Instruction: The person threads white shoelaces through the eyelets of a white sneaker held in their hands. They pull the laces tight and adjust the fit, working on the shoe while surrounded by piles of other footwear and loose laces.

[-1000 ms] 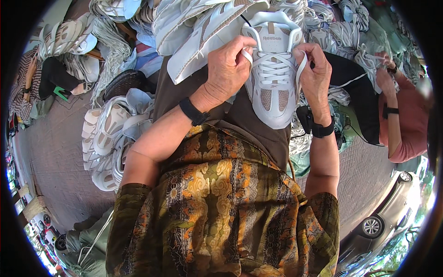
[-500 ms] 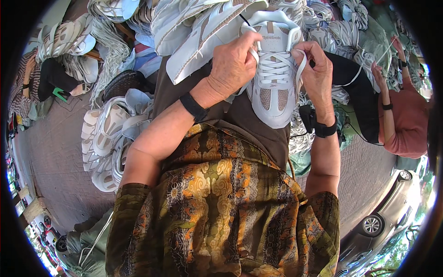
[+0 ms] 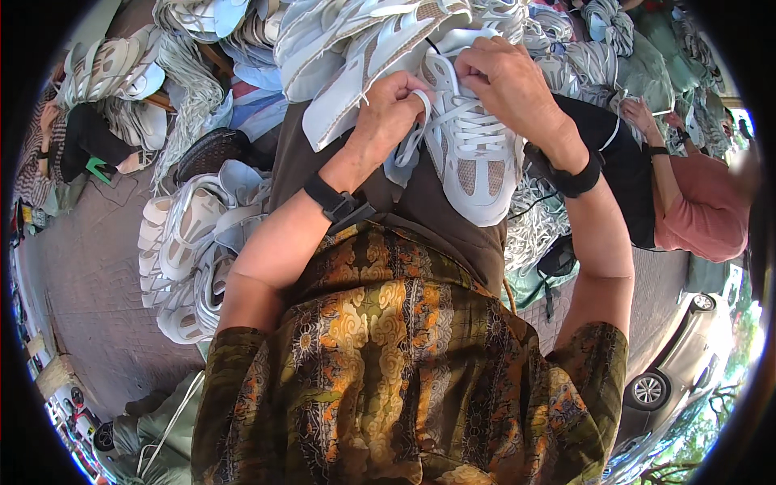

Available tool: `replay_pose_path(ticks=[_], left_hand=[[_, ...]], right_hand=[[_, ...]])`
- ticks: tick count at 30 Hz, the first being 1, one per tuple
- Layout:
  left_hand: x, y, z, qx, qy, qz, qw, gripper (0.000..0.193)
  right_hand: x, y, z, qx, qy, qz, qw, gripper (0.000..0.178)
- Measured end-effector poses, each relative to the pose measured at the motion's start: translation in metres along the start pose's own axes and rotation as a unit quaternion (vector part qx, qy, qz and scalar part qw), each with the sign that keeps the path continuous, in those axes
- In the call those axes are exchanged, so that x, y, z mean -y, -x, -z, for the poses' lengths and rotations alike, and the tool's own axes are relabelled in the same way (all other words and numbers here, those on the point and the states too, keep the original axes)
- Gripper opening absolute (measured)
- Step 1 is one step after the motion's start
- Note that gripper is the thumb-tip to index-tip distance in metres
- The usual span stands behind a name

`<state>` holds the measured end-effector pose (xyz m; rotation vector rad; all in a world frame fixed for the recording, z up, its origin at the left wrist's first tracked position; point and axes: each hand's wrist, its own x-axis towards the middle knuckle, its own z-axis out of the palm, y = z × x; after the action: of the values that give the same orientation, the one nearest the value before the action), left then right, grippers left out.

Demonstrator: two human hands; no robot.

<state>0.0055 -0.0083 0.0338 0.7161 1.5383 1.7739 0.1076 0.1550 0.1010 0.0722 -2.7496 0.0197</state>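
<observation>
Toward one o'clock, a white-and-beige lace-up sneaker (image 3: 477,166) lies over brown trousers (image 3: 416,202), toe toward six. At twelve, the left hand (image 3: 390,113) pinches a white shoelace (image 3: 424,103); the right hand (image 3: 513,85) curls over the sneaker's upper end, its grip hidden. Shoe uppers (image 3: 190,230) lie at nine.

A shiny tan car (image 3: 697,360) with silver wheels stands at the lower right, below a person in a pink top (image 3: 702,208). At the lower left, a thin white string (image 3: 181,410) lies over crumpled green cloth (image 3: 129,431), near brown paved ground (image 3: 105,279).
</observation>
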Motion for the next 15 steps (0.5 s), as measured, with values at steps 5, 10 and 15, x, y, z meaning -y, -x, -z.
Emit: replay_pose_path(ticks=[5,10,15], left_hand=[[0.005,0.002,-0.006,-0.020,-0.041,-0.033,0.998,0.006],[0.020,-0.005,-0.018,-0.060,-0.093,-0.115,0.987,0.005],[0.011,-0.002,-0.014,-0.028,-0.064,-0.070,0.995,0.006]], right_hand=[[-0.007,0.000,0.001,0.064,-0.084,0.004,0.994,0.011],[-0.014,-0.007,0.008,0.161,-0.152,-0.028,0.975,0.009],[-0.017,-0.009,0.007,0.129,-0.159,0.015,0.979,0.009]])
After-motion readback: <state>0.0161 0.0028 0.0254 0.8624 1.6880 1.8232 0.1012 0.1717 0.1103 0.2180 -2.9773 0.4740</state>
